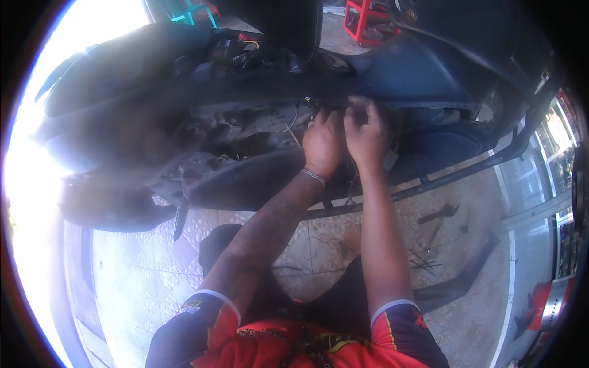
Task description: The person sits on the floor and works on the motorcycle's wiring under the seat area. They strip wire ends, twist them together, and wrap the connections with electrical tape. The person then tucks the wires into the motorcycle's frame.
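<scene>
A dark motor scooter (264,86) stands across the view in front of me, its lower side uncovered so that the frame and wiring show. My left hand (323,141) reaches into this opening, fingers curled and pressed together at the upper edge. Close beside it on the right, my right hand (367,136) has its thumb and fingers bent in a pinch at the same edge. Whatever the fingertips hold is hidden or too small to name. A thin looped wire (284,130) hangs just left of my left hand.
On the tiled floor (153,264) lie a dark hand tool (438,213), several thin rods (424,260) and a long dark panel (460,288). Beyond the scooter are a red stool (367,21) and a turquoise stool (191,13). The scooter's raised seat (294,24) stands above its open compartment.
</scene>
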`<act>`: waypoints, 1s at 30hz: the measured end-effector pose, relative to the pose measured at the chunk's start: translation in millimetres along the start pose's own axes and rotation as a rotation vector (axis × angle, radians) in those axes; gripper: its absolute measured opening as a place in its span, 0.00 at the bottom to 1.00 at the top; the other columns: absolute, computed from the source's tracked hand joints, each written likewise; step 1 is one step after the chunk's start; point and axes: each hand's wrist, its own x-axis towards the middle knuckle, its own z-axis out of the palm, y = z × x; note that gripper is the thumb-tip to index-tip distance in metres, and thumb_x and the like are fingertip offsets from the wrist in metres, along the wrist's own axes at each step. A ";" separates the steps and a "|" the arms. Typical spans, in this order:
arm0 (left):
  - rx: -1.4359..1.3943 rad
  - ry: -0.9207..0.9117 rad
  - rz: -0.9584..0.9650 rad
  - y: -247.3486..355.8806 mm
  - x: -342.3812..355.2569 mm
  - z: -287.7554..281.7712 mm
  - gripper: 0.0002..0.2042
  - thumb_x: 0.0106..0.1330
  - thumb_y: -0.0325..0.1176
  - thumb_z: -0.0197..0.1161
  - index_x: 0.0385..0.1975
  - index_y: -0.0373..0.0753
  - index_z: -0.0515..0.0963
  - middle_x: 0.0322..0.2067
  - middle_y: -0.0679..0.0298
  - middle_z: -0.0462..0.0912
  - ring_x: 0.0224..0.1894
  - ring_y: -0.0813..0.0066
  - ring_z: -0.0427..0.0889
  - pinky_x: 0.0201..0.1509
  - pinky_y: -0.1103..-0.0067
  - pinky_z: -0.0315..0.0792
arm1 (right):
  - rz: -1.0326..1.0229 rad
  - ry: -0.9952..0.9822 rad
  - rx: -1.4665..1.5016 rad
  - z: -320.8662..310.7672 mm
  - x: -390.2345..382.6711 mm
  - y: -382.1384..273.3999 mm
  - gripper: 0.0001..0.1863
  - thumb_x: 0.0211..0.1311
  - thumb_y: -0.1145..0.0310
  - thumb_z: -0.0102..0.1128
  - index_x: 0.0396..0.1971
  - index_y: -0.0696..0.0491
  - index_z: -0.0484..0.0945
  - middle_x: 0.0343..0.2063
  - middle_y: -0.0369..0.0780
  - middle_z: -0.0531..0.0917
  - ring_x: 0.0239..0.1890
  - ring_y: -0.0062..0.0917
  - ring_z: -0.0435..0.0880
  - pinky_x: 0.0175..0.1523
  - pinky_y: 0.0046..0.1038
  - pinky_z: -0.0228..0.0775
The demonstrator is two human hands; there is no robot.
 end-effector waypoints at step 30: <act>-0.115 -0.466 0.055 -7.3 -54.6 -117.9 0.26 0.62 0.35 0.63 0.59 0.30 0.70 0.55 0.39 0.75 0.55 0.41 0.80 0.56 0.58 0.78 | -0.504 -0.548 -0.311 -57.0 -50.0 -54.3 0.12 0.58 0.74 0.63 0.43 0.53 0.81 0.49 0.40 0.84 0.54 0.38 0.81 0.59 0.37 0.76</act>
